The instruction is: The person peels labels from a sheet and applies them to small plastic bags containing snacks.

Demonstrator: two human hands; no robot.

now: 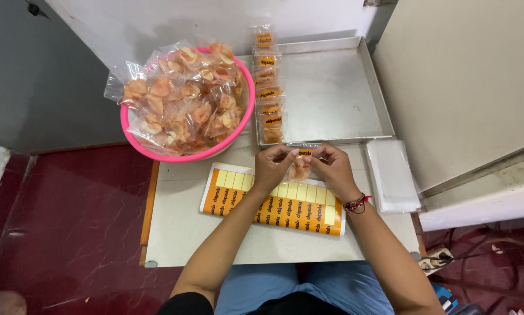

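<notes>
My left hand (273, 167) and my right hand (332, 167) meet above a sheet of orange stickers (244, 197) and together pinch a small clear snack packet (301, 164) holding pale orange chips, with an orange label at its top. A row of several labelled packets (269, 93) lies along the left side of a shallow metal tray (337, 87) just beyond my hands. The sticker sheet lies flat on the white table (180, 233), partly hidden under my forearms.
A pink basin (135, 135) heaped with unlabelled clear chip packets stands at the back left. A stack of clear plastic bags (392, 175) lies right of my right hand. A beige cabinet side rises at right; dark red floor surrounds the table.
</notes>
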